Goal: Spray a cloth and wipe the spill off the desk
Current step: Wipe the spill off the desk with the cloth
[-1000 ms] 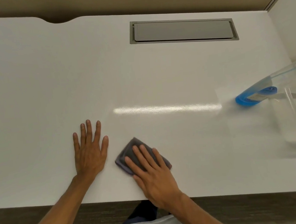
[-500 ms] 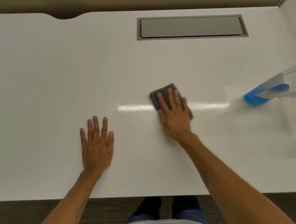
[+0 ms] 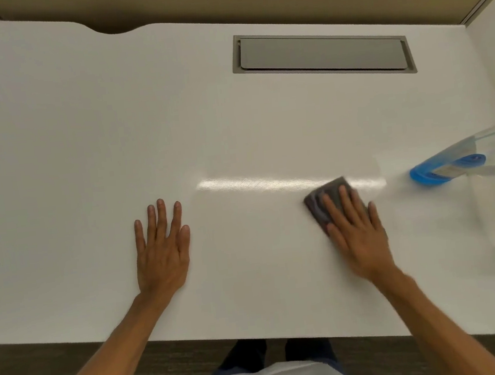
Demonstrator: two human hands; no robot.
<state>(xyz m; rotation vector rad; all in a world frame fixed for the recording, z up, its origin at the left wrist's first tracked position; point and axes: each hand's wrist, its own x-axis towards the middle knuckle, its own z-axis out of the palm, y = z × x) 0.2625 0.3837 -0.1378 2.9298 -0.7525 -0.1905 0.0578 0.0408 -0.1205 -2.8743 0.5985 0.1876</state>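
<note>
Glossy white desk (image 3: pixel 82 143), folded grey cloth (image 3: pixel 321 201)

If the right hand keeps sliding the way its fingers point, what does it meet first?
Nothing nearby, it seems. The right hand, flat on the grey cloth, points up and slightly left across bare desk, roughly toward the recessed grey cover far ahead.

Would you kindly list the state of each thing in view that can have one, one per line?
Dark grey folded cloth: flat on the desk, pressed under the right hand.
Right hand: open, palm down on the cloth.
Left hand: open, flat on the desk, holding nothing.
Clear spray bottle with blue liquid: lying tilted at the right edge.
Grey rectangular cable hatch: lid closed.
White desk: no spill visible.
</note>
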